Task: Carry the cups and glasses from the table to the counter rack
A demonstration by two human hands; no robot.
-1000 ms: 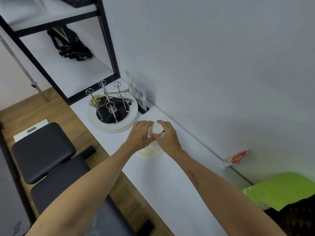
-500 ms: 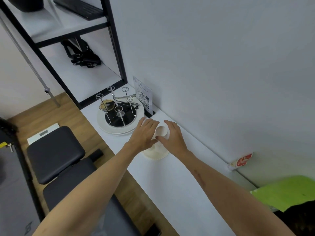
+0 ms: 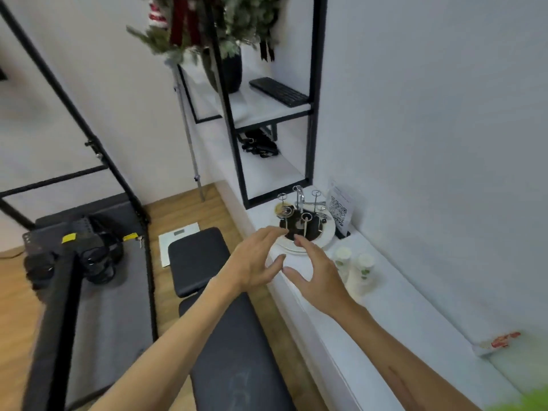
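Two small pale cups, one [image 3: 343, 254] nearer the rack and one [image 3: 365, 261] beside it toward the wall, stand upside down on the white counter [image 3: 394, 318], smooth and matte, with faint green marks low on their sides; the picture is blurred, so whether a saucer lies under them cannot be told; past them, at the counter's far end, the rack [image 3: 301, 213] of thin metal pegs with looped tips rises from a dark round base on a white plate [image 3: 327, 237]; a card with a square printed code [image 3: 338, 210] leans against the wall just behind it; a black metal shelf frame [image 3: 311, 114] stands at that far corner. The counter is narrow, its front edge running beside a black padded bench [image 3: 207, 274] over a wooden floor [image 3: 189, 212]; bare counter stretches from the cups toward the near end. The left hand [image 3: 252, 264] hangs over the front edge with fingers spread and empty; the right hand [image 3: 315, 275] hovers above the counter, fingers likewise splayed, holding nothing, just beside the nearer cup and apart from it.
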